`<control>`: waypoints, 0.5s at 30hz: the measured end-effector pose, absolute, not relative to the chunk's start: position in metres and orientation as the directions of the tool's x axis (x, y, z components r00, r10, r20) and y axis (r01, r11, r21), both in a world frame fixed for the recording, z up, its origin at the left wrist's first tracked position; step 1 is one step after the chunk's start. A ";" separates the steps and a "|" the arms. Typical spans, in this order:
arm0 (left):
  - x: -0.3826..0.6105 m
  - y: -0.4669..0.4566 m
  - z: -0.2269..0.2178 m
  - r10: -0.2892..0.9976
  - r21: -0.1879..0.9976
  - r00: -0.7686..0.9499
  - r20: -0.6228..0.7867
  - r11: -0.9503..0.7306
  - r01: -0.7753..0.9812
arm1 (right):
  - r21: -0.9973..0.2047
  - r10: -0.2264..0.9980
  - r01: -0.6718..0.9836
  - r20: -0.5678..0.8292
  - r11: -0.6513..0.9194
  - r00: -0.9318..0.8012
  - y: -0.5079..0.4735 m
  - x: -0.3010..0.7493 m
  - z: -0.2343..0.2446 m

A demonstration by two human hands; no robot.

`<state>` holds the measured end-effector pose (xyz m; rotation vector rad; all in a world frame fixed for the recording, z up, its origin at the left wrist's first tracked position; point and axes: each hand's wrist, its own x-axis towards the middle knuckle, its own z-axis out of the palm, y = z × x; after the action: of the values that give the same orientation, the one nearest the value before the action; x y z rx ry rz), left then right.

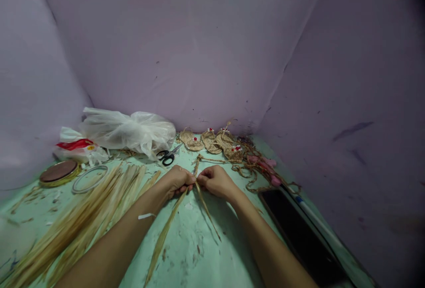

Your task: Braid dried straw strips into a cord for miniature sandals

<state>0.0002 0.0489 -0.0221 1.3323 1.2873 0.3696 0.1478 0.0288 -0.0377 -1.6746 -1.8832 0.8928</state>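
My left hand point(177, 180) and my right hand point(215, 180) meet over the green table point(199, 252), both pinched on dry straw strands point(195, 173) that are being twisted into a cord. Loose ends of the straw point(166, 235) trail back toward me across the table. The twisted part runs forward from my fingers toward a pile of small woven straw sandals point(212, 141).
A bundle of long straw point(79, 217) lies at the left. Black-handled scissors point(167, 156), a crumpled plastic bag point(129, 130), a round tin lid point(59, 172) and a ring point(89, 178) sit behind it. A dark phone point(299, 230) and a pen point(312, 217) lie at the right, near braided cord with pink pieces point(262, 166).
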 end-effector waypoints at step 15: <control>0.004 0.047 -0.022 0.841 0.867 0.325 -0.433 0.290 0.406 | -0.783 0.985 0.600 -0.165 -0.165 0.057 0.026 0.139 -0.030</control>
<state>0.0038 0.0469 -0.0218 1.3211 1.2843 0.4339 0.1392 0.0257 -0.0304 -1.8186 -1.5818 0.9613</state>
